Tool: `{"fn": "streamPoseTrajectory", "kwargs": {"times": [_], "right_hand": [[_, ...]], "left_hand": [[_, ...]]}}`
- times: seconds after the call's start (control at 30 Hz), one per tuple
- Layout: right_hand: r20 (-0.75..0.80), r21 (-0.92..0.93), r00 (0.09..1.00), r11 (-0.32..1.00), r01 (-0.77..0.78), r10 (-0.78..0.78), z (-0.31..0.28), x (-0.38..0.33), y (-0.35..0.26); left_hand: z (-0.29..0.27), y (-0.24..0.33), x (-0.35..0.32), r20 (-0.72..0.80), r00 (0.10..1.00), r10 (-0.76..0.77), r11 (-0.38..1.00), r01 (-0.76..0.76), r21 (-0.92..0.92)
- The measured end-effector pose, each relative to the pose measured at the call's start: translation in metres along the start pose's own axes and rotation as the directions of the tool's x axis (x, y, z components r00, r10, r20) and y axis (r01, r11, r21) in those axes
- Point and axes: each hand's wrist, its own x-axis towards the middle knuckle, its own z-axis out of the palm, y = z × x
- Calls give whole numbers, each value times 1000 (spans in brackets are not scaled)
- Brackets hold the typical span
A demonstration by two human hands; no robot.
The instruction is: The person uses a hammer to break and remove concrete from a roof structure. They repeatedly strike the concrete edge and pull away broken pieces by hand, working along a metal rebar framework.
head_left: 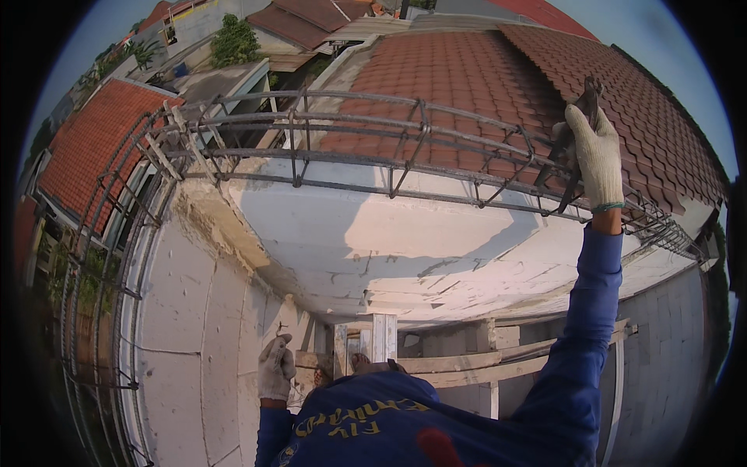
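My right hand [599,152], in a cream knitted glove, is raised at the right above the rebar cage [358,163]. It is closed around dark pincers [590,95], whose head points up and whose handles come down in front of the bars. My left hand [275,372], gloved as well, is low beside the pale block wall [179,342]. Its fingers are pinched together, and a short thin wire [282,328] sticks up from them. The cage is made of long ribbed bars with stirrups around them, running along the wall top and turning the corner at the left.
Wooden boards [385,338] and a long plank [459,362] are below me, beside the inner wall. Beyond the cage is a red-brown tiled roof [451,70]. Another orange roof [101,148] lies at the left. Rough bar ends [183,132] stand up at the corner.
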Motion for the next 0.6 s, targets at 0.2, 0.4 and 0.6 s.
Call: {"fn": "streamPoseTrajectory", "kwargs": {"times": [0.2,0.4,0.6], "right_hand": [[82,-185,981,964,189,-176,11,2,13],[122,-151,973,965,212,-195,23,-30,15],[-359,-185,833,907,378,-421,34,-147,-31]], "left_hand": [[9,-1,1,6,1000,-16,1000,16,11],[33,24,-14,-13,1000,1,992,1,129],[73,65,-28,73,990,120,974,-132,185]]}}
